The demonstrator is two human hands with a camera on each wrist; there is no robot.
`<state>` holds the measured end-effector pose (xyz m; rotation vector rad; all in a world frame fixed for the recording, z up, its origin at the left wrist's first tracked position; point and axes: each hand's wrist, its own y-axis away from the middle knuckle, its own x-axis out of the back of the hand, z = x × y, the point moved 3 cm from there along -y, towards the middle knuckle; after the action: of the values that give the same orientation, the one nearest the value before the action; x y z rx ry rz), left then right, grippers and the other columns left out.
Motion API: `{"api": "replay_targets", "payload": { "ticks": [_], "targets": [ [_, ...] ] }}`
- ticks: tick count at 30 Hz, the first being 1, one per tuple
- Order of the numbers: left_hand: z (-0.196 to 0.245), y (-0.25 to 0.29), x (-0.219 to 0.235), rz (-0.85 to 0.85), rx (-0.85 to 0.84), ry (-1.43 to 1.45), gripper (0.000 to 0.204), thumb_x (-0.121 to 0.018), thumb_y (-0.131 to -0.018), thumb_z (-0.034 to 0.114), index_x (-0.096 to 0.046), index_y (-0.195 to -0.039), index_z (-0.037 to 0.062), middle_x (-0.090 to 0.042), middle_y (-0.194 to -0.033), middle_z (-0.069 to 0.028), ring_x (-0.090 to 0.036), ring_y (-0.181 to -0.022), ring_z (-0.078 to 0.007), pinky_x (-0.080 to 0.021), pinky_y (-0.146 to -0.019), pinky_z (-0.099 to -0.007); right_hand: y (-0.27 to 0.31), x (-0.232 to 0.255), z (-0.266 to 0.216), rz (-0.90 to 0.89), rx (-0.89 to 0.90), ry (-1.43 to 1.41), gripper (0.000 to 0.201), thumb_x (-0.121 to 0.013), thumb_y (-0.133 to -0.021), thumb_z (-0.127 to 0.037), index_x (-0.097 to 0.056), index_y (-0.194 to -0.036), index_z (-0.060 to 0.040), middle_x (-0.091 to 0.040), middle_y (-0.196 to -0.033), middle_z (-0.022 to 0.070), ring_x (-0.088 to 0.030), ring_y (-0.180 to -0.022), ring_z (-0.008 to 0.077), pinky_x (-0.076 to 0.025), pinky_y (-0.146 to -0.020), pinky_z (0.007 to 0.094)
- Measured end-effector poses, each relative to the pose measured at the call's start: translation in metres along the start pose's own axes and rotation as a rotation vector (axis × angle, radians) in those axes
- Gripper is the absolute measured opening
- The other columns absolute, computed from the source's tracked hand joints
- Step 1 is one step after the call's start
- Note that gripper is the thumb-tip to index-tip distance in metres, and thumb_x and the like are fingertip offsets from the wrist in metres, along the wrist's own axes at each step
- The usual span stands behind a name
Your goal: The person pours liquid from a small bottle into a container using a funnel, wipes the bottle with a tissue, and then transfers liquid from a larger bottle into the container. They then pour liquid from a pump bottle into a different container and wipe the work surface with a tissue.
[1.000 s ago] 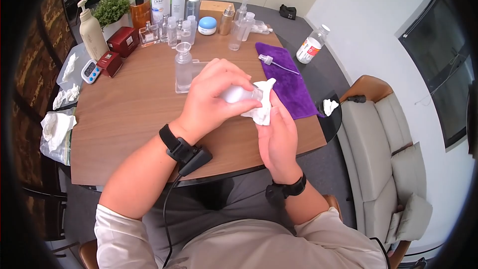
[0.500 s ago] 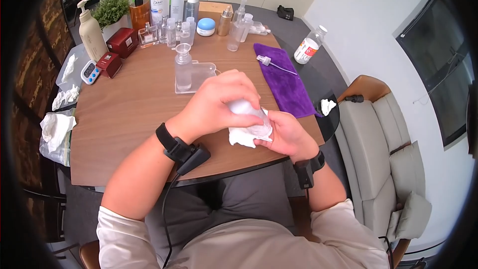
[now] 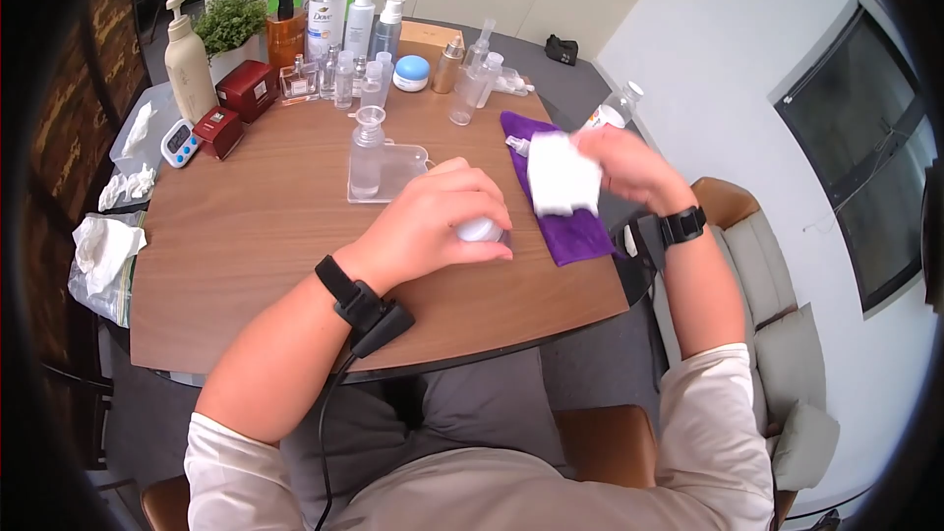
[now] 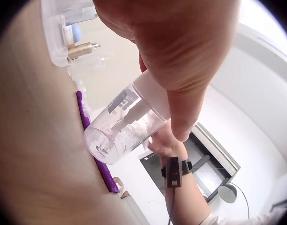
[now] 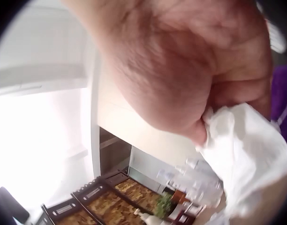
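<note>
In the head view my left hand grips a clear bottle by its white cap, low over the wooden table. The left wrist view shows the transparent bottle body tilted, with a small printed label and its base toward the tabletop. My right hand pinches a white tissue, blurred in motion, above the purple cloth. In the right wrist view the crumpled tissue hangs from between thumb and fingers. A spray pump on the cloth is partly covered by the tissue.
A clear bottle with a wide flared mouth stands on a clear tray. Several bottles, a blue-lidded jar and red boxes line the back. A timer and used tissues lie left. A labelled bottle stands behind my right hand.
My right hand and the tissue have come away from the bottle, moving right and forward over the purple cloth. My left hand still holds the bottle, now lower and nearer the table.
</note>
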<state>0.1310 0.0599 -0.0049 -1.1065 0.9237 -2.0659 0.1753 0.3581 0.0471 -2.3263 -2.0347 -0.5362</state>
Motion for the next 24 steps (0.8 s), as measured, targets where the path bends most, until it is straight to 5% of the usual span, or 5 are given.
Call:
{"api": "replay_targets", "payload": {
  "ticks": [4,11,14,16,24],
  "targets": [
    [-0.010,0.003,-0.002,-0.022,0.073,-0.011,0.040,-0.095,-0.073,0.020,-0.074,-0.106,0.0090,-0.073,-0.105,-0.0064,-0.067,-0.099,-0.0297,-0.055,-0.088,-0.0391,-0.068,0.035,-0.028,0.506,0.525,0.854,0.038,-0.053,-0.109,-0.029,-0.072,-0.123,0.0001,-0.078,-0.110,0.0201,-0.073,-0.106,0.0363,-0.055,-0.090,0.0442],
    [-0.017,0.007,0.001,-0.002,0.258,0.021,0.062,-0.097,-0.073,0.022,-0.065,-0.125,0.0077,-0.069,-0.113,-0.0101,-0.066,-0.103,-0.0315,-0.055,-0.093,-0.0403,-0.143,0.014,0.053,0.438,0.397,0.953,0.047,-0.051,-0.107,-0.038,-0.073,-0.120,0.0017,-0.071,-0.115,0.0311,-0.065,-0.111,0.0514,-0.051,-0.100,0.0535],
    [-0.020,0.008,0.002,0.073,0.267,0.020,0.068,-0.098,-0.071,0.021,-0.062,-0.128,0.0073,-0.066,-0.113,-0.0097,-0.066,-0.104,-0.0282,-0.055,-0.093,-0.0391,-0.100,-0.027,0.023,0.505,0.529,0.451,0.042,-0.057,-0.107,-0.032,-0.072,-0.123,0.0036,-0.077,-0.109,0.0193,-0.073,-0.107,0.0281,-0.056,-0.094,0.0380],
    [-0.019,0.007,0.002,0.158,0.292,0.020,0.072,-0.099,-0.070,0.020,-0.061,-0.129,0.0074,-0.064,-0.112,-0.0091,-0.065,-0.103,-0.0256,-0.055,-0.092,-0.0378,-0.069,-0.052,0.010,-0.011,0.517,-0.090,0.039,-0.063,-0.105,-0.024,-0.068,-0.135,0.0010,-0.074,-0.120,0.0107,-0.069,-0.111,0.0180,-0.055,-0.097,0.0329],
    [-0.018,0.009,0.001,0.130,0.261,-0.011,0.059,-0.097,-0.076,0.022,-0.064,-0.121,0.0048,-0.063,-0.111,-0.0082,-0.064,-0.100,-0.0213,-0.053,-0.086,-0.0337,-0.053,-0.093,0.032,-0.379,0.604,-0.087,0.052,-0.066,-0.106,-0.034,-0.061,-0.143,0.0017,-0.072,-0.127,0.0113,-0.066,-0.113,0.0167,-0.053,-0.099,0.0337]
  ]
}}
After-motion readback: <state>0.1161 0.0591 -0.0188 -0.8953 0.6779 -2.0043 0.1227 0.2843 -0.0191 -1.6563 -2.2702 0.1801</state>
